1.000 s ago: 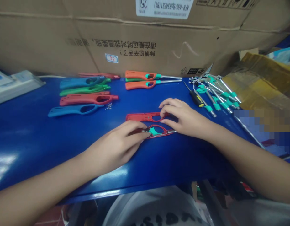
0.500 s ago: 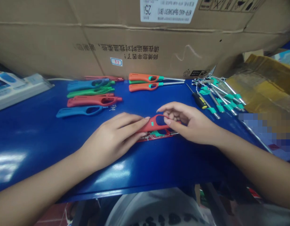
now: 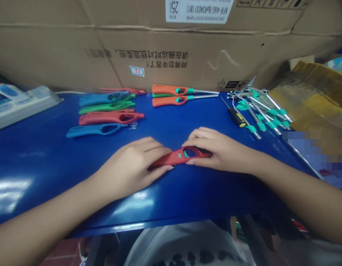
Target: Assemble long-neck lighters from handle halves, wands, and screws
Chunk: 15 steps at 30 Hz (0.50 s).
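A red lighter casing [image 3: 175,157], long-handled with a finger loop, lies on the blue table between my hands. Its two halves sit together, and a bit of green shows in the loop and in a small slot. My left hand [image 3: 134,162] grips the handle end between thumb and fingers. At the loop end, my right hand [image 3: 212,149] pinches the casing, its thumb below and its fingers above; the metal tube there is hidden by the hand.
Blue, green and red lighter casings [image 3: 111,117] lie at the left; small screws [image 3: 132,126] sit beside them. Orange lighters [image 3: 168,101] lie behind. At the right are a screwdriver [image 3: 237,117] and several metal tubes with green parts [image 3: 266,114]. A cardboard box [image 3: 76,51] stands behind.
The upper red half has come down over the lower one, covering the inner wires and green part. My right hand has closed around the loop end; my left thumb now presses the near edge.
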Available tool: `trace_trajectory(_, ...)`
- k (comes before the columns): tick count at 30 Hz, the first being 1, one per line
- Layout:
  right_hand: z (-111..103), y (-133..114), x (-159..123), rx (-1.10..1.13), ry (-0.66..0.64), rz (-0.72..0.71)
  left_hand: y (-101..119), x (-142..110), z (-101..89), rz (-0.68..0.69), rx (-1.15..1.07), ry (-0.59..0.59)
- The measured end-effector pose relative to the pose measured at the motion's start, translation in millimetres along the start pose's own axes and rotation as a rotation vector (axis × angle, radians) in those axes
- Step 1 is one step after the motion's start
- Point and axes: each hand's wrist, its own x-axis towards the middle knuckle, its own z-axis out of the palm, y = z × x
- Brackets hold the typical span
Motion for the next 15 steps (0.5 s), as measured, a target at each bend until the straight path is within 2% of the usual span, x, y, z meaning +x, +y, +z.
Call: trace_trajectory(15, 5.7, 0.9, -0.2, -0.188, -0.026, -0.016, -2.0, -0.5, -1.8, 0.012, 0.145, -0.052)
